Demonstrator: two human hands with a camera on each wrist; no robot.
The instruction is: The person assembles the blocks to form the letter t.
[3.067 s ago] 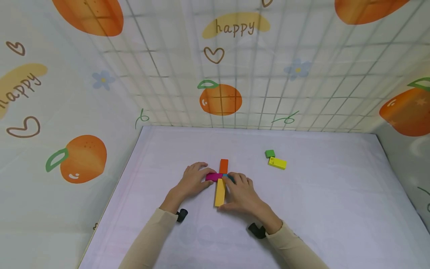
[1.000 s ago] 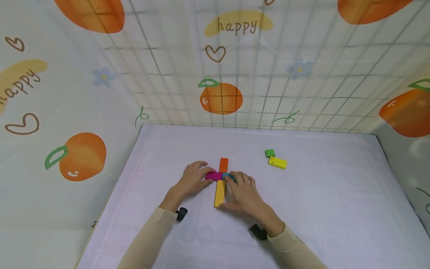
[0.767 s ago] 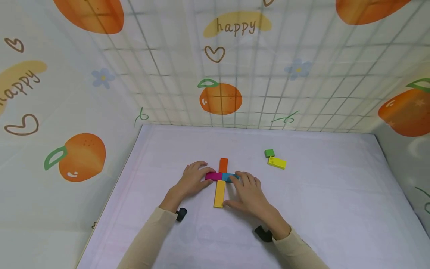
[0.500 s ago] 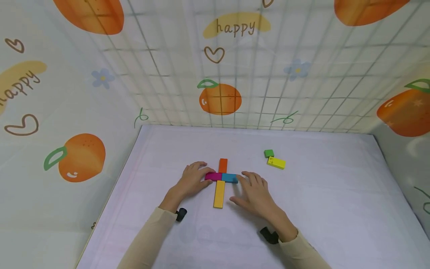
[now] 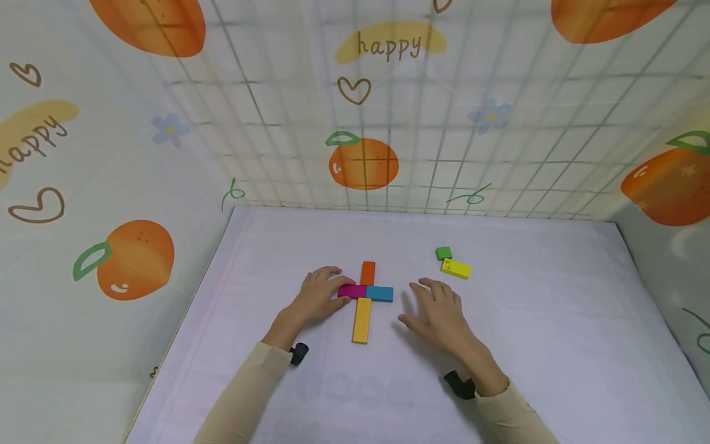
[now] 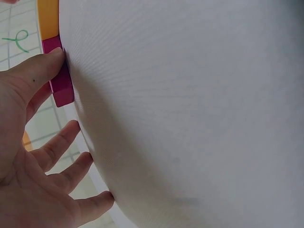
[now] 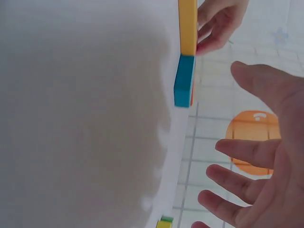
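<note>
My left hand (image 5: 317, 297) pinches the magenta block (image 5: 352, 291) between thumb and index finger, its other fingers spread over the table in the left wrist view. Against the magenta block's right end lies a blue block (image 5: 379, 294). An orange block (image 5: 368, 273) extends away behind their join, and a longer amber block (image 5: 362, 320) extends toward me in front, so they form a cross. To the right of the blue block, my right hand (image 5: 444, 317) hovers with fingers spread and nothing held; the right wrist view shows a gap between its fingertips and the blue block (image 7: 184, 80).
A small green block (image 5: 444, 253) and a yellow block (image 5: 457, 269) lie together behind the right hand. The table (image 5: 554, 345) has a pale cloth. A printed curtain (image 5: 266, 123) stands along its back edge.
My right hand has let go of the blue and amber blocks and moved away to the right. The amber block now lies flat. My left hand stays on the magenta block.
</note>
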